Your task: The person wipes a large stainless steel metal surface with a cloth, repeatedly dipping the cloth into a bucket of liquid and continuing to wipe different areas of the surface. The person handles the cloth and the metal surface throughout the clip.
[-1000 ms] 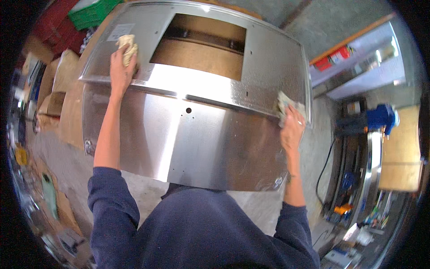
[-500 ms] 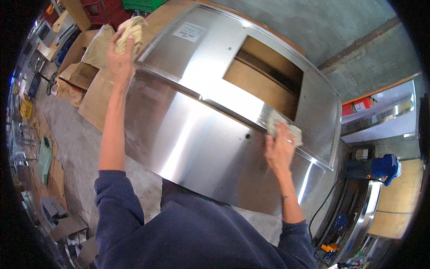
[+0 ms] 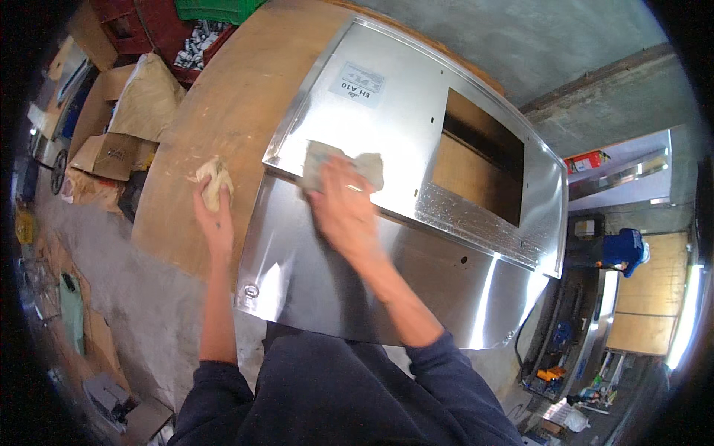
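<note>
A large brushed stainless-steel panel (image 3: 401, 160) lies in front of me. It has a rectangular opening, a paper label and a front section that slopes down toward me. My right hand (image 3: 343, 208), slightly smeared by motion, presses a greyish cloth (image 3: 370, 169) onto the steel near the left end of its ridge. Wet-looking streaks show below the opening. Off the panel's left edge, my left hand (image 3: 216, 212) grips a pale yellow cloth (image 3: 219, 181) above the brown wooden board.
The wooden board (image 3: 216, 89) supports the panel. Cardboard boxes (image 3: 104, 154), a red crate of small metal parts (image 3: 197, 48) and a green crate (image 3: 216, 9) stand left. At right are a fire extinguisher (image 3: 587, 162), a person in blue (image 3: 625, 251) and racks of tools.
My right hand has swept left along the steel with its cloth, from below the opening to the left end. My left hand with the yellow cloth has come down nearer to me. The view has shifted.
</note>
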Tool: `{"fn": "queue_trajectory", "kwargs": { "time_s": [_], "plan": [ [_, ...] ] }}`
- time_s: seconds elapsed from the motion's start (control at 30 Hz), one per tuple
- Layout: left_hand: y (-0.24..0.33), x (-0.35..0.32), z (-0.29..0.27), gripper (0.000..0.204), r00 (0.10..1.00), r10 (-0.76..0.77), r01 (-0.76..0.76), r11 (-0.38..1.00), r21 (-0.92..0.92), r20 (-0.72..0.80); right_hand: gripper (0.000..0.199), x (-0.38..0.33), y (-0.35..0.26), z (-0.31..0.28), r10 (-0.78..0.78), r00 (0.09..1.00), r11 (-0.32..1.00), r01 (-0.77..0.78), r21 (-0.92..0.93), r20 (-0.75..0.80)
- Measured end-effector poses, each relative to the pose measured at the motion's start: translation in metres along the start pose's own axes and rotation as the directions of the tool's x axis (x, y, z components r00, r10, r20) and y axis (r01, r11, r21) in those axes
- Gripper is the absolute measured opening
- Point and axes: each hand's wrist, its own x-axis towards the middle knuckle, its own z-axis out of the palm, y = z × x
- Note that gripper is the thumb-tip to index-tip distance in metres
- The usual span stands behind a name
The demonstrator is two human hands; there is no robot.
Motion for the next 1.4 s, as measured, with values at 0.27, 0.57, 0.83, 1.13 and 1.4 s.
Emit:
{"fn": "queue_trajectory", "kwargs": {
  "time_s": [0.27, 0.57, 0.83, 1.13, 1.4],
  "plan": [
    [0.026, -0.043, 0.021, 0.04, 0.999, -0.017, 0.014, 0.994, 0.11, 0.034, 0.048, -0.138, 0.121, -0.087, 0.381, 0.914, 0.871, -0.406, -0.277, -0.14],
    [0.026, -0.042, 0.016, 0.042, 0.995, -0.046, 0.035, 0.992, 0.118, 0.089, 0.041, 0.063, -0.028, -0.015, 0.396, 0.913, 0.789, -0.393, 0.472, 0.098],
    [0.014, -0.045, 0.019, 0.043, 0.998, -0.059, 0.056, 0.995, 0.086, 0.037, 0.058, 0.106, -0.047, 0.023, -0.158, 0.966, 0.985, 0.14, 0.099, 0.205],
    [0.017, -0.049, 0.022, 0.045, 0.996, -0.047, 0.034, 0.987, 0.16, 0.079, 0.068, 0.337, 0.157, 0.099, 0.279, 0.956, 0.959, -0.282, 0.019, 0.092],
    [0.01, -0.047, 0.019, 0.046, 0.993, -0.091, 0.079, 0.985, 0.154, 0.072, 0.069, 0.183, 0.023, 0.077, -0.113, 0.955, 0.926, 0.202, -0.32, 0.274]
  ]
}}
